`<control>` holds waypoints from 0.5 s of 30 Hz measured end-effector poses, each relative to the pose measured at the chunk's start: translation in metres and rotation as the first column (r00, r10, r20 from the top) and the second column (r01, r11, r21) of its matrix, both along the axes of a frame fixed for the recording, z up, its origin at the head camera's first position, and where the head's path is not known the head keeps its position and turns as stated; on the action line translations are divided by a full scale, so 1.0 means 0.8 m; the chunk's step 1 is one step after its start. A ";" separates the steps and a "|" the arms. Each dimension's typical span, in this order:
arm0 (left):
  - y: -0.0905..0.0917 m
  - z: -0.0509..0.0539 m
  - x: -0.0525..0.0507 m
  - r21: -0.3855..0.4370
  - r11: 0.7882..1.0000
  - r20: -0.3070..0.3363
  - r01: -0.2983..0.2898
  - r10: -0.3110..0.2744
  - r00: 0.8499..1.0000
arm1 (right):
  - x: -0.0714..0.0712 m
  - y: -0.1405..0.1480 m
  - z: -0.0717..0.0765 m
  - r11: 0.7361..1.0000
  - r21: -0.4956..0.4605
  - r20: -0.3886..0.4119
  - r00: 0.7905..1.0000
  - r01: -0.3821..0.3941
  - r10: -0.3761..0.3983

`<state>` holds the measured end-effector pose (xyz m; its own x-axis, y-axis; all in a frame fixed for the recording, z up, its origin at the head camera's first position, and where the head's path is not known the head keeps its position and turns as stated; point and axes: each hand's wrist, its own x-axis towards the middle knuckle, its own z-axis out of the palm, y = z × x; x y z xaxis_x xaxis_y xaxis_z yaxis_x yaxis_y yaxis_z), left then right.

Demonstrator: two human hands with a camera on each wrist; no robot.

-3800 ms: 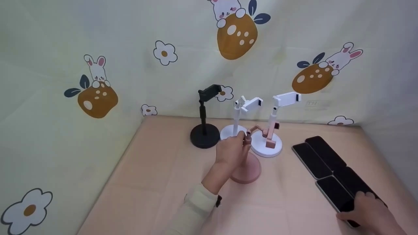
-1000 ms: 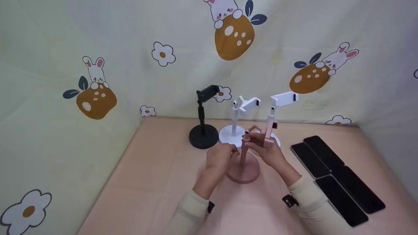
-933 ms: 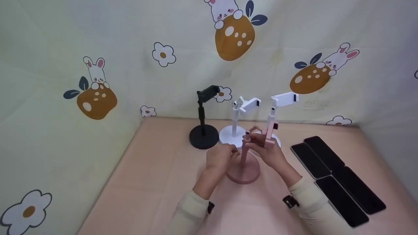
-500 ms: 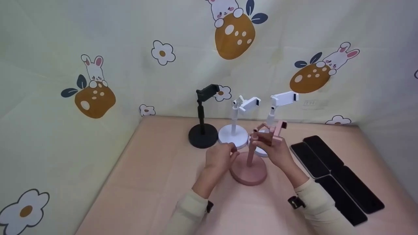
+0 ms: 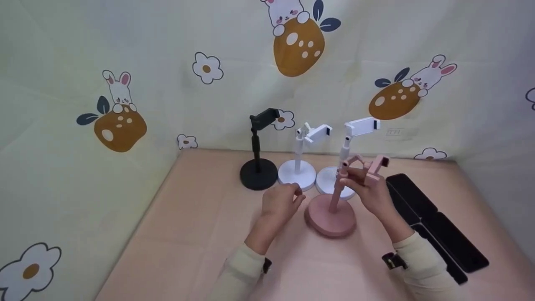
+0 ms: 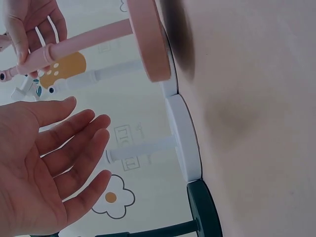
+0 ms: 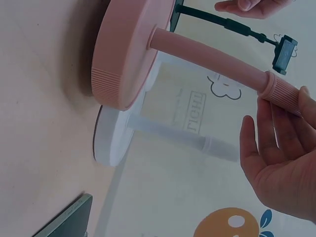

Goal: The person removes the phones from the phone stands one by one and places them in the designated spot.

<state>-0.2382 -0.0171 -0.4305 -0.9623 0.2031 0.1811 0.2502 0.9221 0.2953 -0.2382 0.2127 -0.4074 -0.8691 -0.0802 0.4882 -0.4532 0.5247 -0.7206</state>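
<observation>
My right hand [image 5: 374,194] pinches the upper pole of a pink phone stand [image 5: 332,215] between thumb and fingers. The stand leans, and its round base appears raised off the table, with a shadow under it in the left wrist view. In the right wrist view, the thumb and fingers of my right hand [image 7: 284,163] are on the ribbed collar of the pink stand [image 7: 212,57]. To the left of the base, my left hand [image 5: 279,202] holds nothing. The left wrist view shows the fingers of that left hand [image 6: 69,168] loosely bent and spread.
Behind the hands stand a black phone stand [image 5: 258,174] and two white phone stands, one in the middle [image 5: 297,175] and one [image 5: 328,180] partly behind the pink one. Several dark phones [image 5: 454,240] lie at right, some partly hidden by my right arm. A patterned cloth [image 5: 250,96] rises behind.
Earlier my left hand held the pink stand's pole while my right was at the phones. Now my right hand has it and has shifted it rightward, tilting it; my left hand has let go.
</observation>
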 end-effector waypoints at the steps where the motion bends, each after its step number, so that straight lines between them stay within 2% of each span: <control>1: 0.000 -0.001 0.000 0.003 1.000 0.002 0.000 0.000 1.000 | -0.001 0.005 -0.001 1.000 0.006 0.000 1.000 0.002 -0.002; 8: -0.002 -0.007 0.000 0.011 1.000 -0.041 0.005 -0.005 0.999 | -0.001 0.033 0.008 0.997 0.065 0.028 0.998 0.047 -0.049; 15: -0.004 -0.008 0.001 0.016 1.000 -0.028 -0.002 0.003 1.000 | -0.004 0.057 0.027 0.985 0.138 0.032 0.994 0.101 -0.106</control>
<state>-0.2376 -0.0200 -0.4366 -0.9574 0.1974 0.2109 0.2560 0.9179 0.3032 -0.2414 0.2581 -0.3859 -0.8943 -0.0523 0.4444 -0.3643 0.6619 -0.6551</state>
